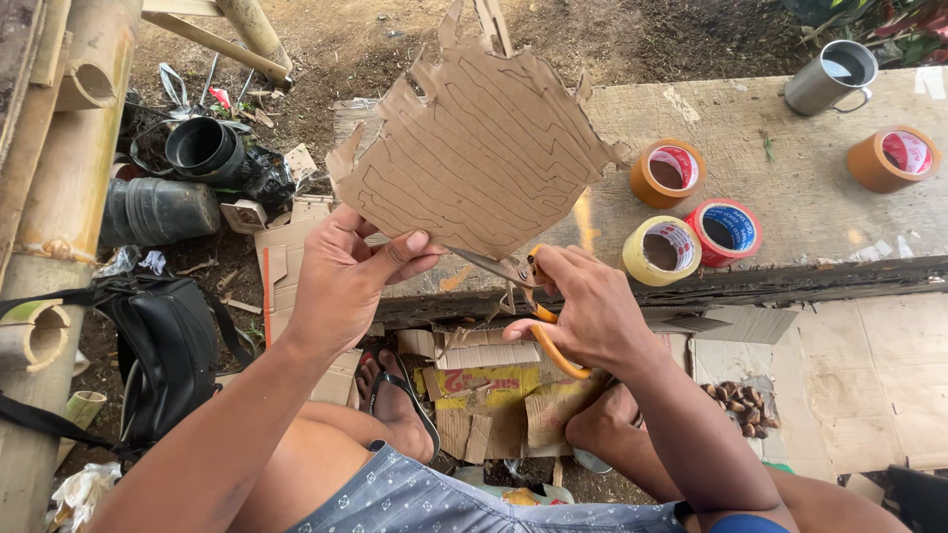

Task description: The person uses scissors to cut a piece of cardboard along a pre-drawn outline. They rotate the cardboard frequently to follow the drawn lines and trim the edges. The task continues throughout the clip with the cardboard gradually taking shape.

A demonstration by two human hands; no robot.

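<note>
Cardboard [474, 148], a jagged brown sheet covered in drawn wavy lines, stands raised in the middle of the head view, above the edge of a rough wooden table [790, 197]. Its lower left edge is pinched by the left hand [346, 271], thumb pressed on the front face and fingers curled behind. Just beside it, the right hand [588, 306] is closed around the orange handles of a pair of scissors [523, 286], fingers through the loops, with the metal blades pointing left and meeting the sheet's bottom edge. Whether the blades are parted or closed cannot be told. On the table to the right sit four rolls of tape: a brown one [669, 173], a yellowish one [662, 250] touching a red one [726, 232], and another brown one [894, 158] well apart near the far right. A metal mug [832, 76] stands at the table's far corner. Below the hands, cardboard scraps [484, 390] lie on the ground around the person's sandalled foot [395, 390]. At the left lie a black bag [163, 345], bamboo poles [69, 178] and black pipe pieces [202, 148].
</note>
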